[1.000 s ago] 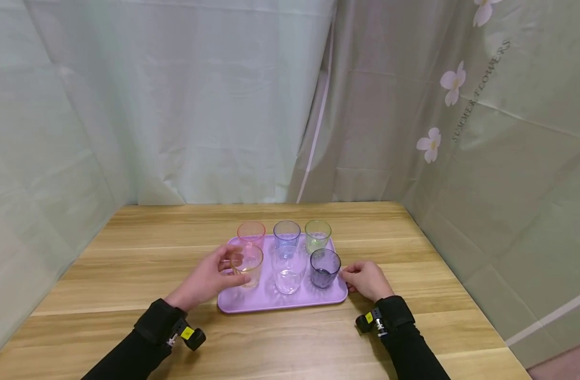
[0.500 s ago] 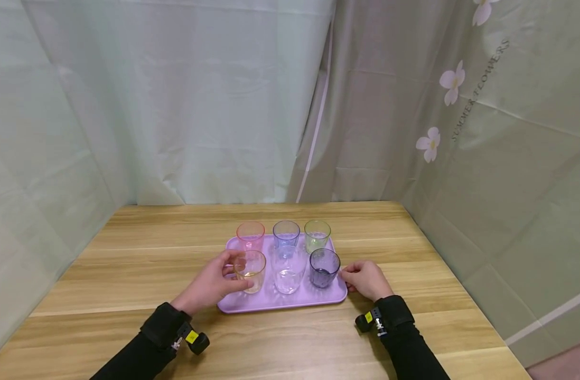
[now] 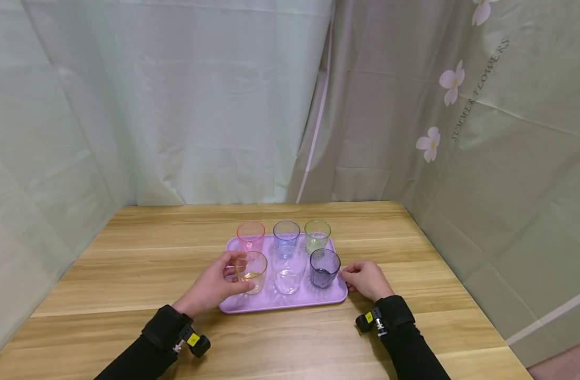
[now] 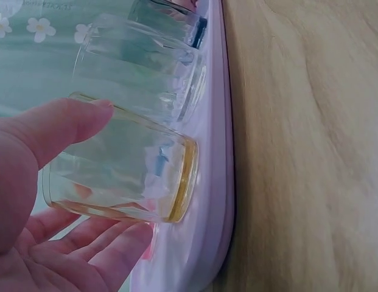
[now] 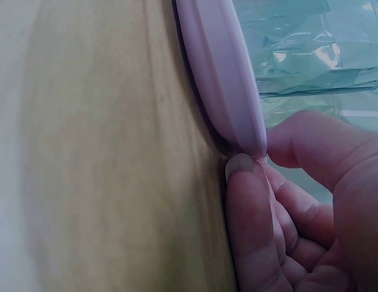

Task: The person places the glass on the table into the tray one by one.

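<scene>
My left hand (image 3: 211, 287) holds a yellow-tinted glass (image 3: 258, 273), thumb on the near side and fingers round the far side. The glass stands upright at the front left of a purple tray (image 3: 282, 303); in the left wrist view its thick amber base (image 4: 184, 182) is right at the tray's surface. My right hand (image 3: 370, 281) pinches the tray's right rim (image 5: 237, 91) between thumb and fingers. Beside the yellow glass is a clear glass (image 3: 288, 274), then a dark grey glass (image 3: 325, 272) nearest the right hand.
Behind these, a pink glass (image 3: 251, 236), a blue glass (image 3: 286, 235) and a green glass (image 3: 317, 237) form the tray's back row. The tray lies on a wooden table (image 3: 176, 237) with curtains (image 3: 223, 105) hanging round its far side.
My left hand has moved slightly right and toward me, lowering the yellow glass onto the tray's front left. My right hand has stayed on the rim.
</scene>
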Demonstrator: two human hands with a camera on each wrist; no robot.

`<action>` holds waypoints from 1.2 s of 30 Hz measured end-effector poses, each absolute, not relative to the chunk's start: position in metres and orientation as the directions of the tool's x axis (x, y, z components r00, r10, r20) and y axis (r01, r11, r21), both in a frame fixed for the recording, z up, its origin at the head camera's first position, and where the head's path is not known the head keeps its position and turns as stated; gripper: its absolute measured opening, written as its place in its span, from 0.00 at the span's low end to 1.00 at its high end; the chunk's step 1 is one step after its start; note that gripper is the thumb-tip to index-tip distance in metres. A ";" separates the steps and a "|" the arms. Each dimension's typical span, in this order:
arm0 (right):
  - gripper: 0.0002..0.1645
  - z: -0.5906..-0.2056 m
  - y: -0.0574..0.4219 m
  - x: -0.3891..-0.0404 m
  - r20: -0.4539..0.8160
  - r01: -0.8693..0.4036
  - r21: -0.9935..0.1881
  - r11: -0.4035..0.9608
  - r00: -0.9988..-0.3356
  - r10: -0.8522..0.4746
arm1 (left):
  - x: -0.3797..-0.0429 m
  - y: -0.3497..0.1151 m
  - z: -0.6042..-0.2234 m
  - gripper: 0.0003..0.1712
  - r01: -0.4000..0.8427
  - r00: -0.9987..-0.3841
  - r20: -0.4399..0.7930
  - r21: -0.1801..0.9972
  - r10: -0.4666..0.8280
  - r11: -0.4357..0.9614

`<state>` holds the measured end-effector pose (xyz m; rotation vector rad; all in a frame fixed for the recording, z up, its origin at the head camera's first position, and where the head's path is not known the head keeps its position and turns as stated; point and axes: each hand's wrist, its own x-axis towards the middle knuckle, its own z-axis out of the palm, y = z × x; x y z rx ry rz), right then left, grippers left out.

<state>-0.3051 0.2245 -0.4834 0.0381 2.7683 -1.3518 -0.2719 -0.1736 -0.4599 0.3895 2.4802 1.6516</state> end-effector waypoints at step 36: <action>0.28 -0.430 0.231 -0.310 -0.037 0.018 -0.807 0.590 -0.999 -0.020 | -0.275 -0.175 -0.414 0.47 0.183 -0.980 0.111 0.841 0.167 0.509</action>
